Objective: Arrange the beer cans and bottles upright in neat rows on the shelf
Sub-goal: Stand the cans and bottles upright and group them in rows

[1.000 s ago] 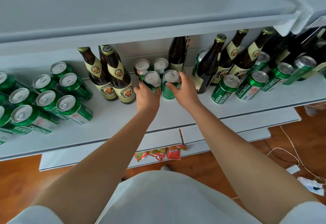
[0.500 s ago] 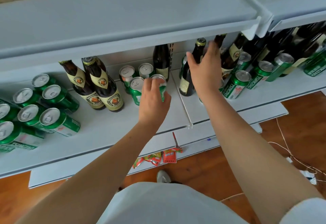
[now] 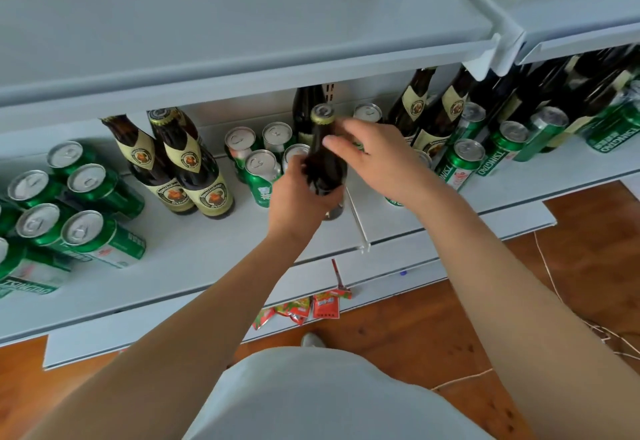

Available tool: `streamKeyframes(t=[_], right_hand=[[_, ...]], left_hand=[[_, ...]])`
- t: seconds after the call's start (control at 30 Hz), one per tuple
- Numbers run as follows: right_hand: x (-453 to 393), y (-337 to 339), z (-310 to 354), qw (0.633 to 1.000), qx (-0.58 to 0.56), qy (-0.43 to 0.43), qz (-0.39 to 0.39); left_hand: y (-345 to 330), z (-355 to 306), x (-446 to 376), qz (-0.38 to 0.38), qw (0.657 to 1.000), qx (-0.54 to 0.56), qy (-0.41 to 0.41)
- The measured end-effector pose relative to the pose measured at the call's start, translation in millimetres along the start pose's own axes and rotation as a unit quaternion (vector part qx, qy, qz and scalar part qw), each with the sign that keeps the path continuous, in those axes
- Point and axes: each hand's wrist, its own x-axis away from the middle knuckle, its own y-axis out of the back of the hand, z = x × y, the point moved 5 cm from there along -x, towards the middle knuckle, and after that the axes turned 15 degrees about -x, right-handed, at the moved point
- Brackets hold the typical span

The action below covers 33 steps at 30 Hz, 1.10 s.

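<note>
My left hand (image 3: 301,197) is wrapped around the lower body of a dark brown beer bottle (image 3: 321,134), holding it upright just above the white shelf (image 3: 194,245), at the divider rail (image 3: 356,221). My right hand (image 3: 384,162) is beside the bottle's neck with fingers spread, thumb tip at its shoulder. Several green cans (image 3: 261,171) stand upright just left of the bottle. Two labelled bottles (image 3: 194,176) stand further left. Several green cans (image 3: 86,221) stand grouped at the far left.
Right of the divider stand more brown bottles (image 3: 427,110) and green cans (image 3: 462,162). The upper shelf (image 3: 242,41) overhangs the bottle tops. Red snack packets (image 3: 311,308) lie by the base, and cables (image 3: 557,304) run over the wooden floor.
My right hand brought a bottle from the right section to the divider. My left hand let go of the centre can and took hold of the bottle's body.
</note>
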Motion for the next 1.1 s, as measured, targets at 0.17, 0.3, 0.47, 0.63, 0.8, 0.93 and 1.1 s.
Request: streamKeyframes(t=[0.17, 0.3, 0.47, 0.63, 0.8, 0.93, 1.1], right_hand=[[-27, 11, -61, 0.980, 0.195, -0.016, -0.044], [-88, -25, -103, 0.923, 0.374, -0.081, 0.044], [-122, -29, -98, 0.857, 0.493, -0.108, 0.104], [-119, -38, -78, 0.856, 0.478, -0.081, 0.181], [-94, -64, -67, 0.920, 0.347, -0.084, 0.161], [-74, -51, -66, 0.955, 0.246, -0.094, 0.134], [-4, 21, -42, 0.991, -0.089, -0.076, -0.071]], left_hand=[[14, 16, 11, -0.009, 0.999, 0.014, 0.029], [26, 21, 13, -0.006, 1.000, 0.002, 0.015], [40, 40, 14, 0.005, 1.000, 0.013, 0.007], [57, 50, 16, -0.012, 1.000, 0.028, -0.001], [66, 50, 11, -0.018, 0.999, 0.027, 0.000], [67, 40, 5, -0.013, 1.000, 0.021, -0.016], [54, 9, -2, 0.005, 0.999, 0.015, -0.049]])
